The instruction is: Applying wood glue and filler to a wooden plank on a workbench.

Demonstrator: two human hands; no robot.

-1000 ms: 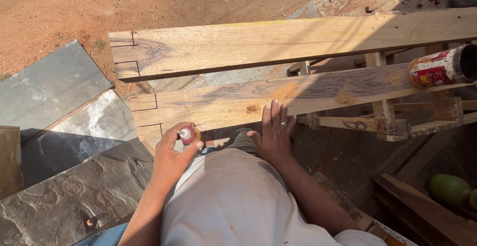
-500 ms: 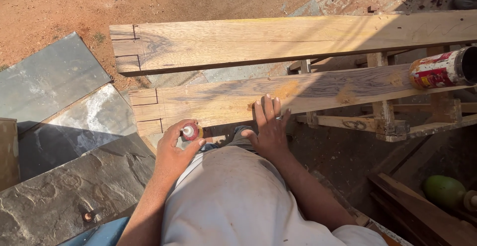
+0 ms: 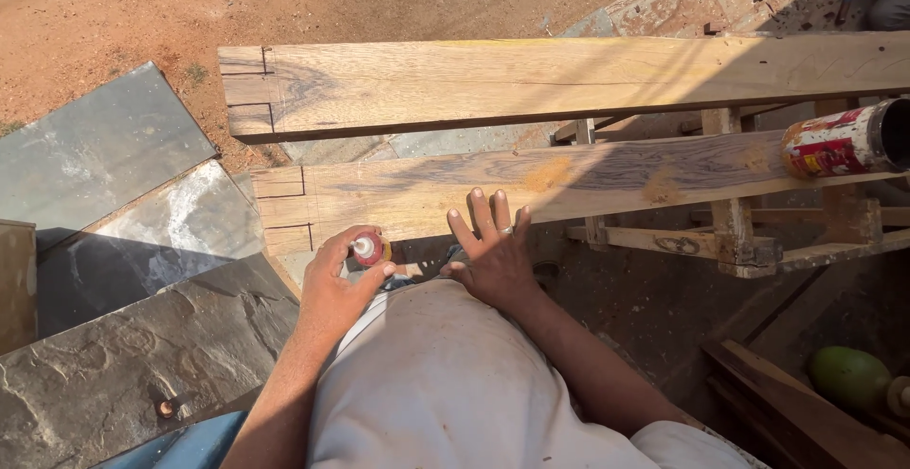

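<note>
The left hand has its fingers curled around a small red bottle with a pale cap, perhaps glue, just at the near plank edge. The right hand lies flat, fingers spread, fingertips on that plank. A red can, open-mouthed, lies on its side far right of the fingers; its content is hidden.

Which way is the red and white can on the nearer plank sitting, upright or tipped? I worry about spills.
Tipped: the can lies on its side across the plank, dark mouth facing right.
</note>
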